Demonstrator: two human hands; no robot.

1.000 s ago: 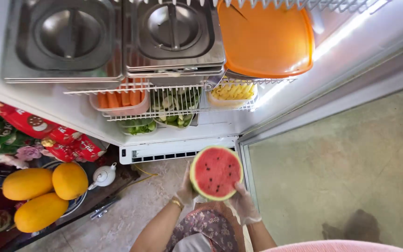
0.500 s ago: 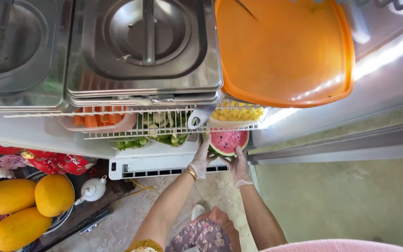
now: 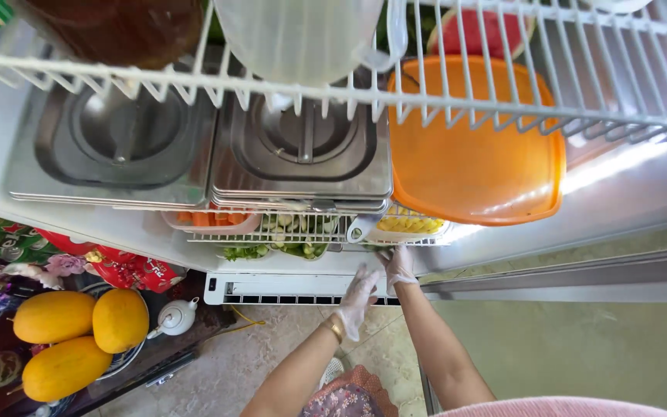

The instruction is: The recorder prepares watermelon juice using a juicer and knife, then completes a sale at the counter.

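My left hand (image 3: pixel 357 301) wears a clear glove and a bracelet, and hangs with spread fingers, empty, in front of the white fridge grille (image 3: pixel 272 291). My right hand (image 3: pixel 399 267), also gloved, reaches up to the front edge of the lower wire shelf (image 3: pixel 326 238), beside a tub of yellow food (image 3: pixel 411 225). It holds nothing. The watermelon half I carried is out of sight. A cut watermelon (image 3: pixel 482 32) lies on the top wire shelf (image 3: pixel 550 108).
Two lidded steel pans (image 3: pixel 117 143) (image 3: pixel 303 150) and an orange-lidded box (image 3: pixel 476 150) fill the middle shelf. Tubs of carrot (image 3: pixel 214 219) and greens (image 3: pixel 295 232) sit below. A clear jug (image 3: pixel 303 35) stands above. Three yellow melons (image 3: pixel 52 316) and a white teapot (image 3: pixel 175 316) are left.
Both hands carried the watermelon half up to the lower shelf, let go of it and drew back empty. My view moved closer to the fridge and now takes in the top shelf.
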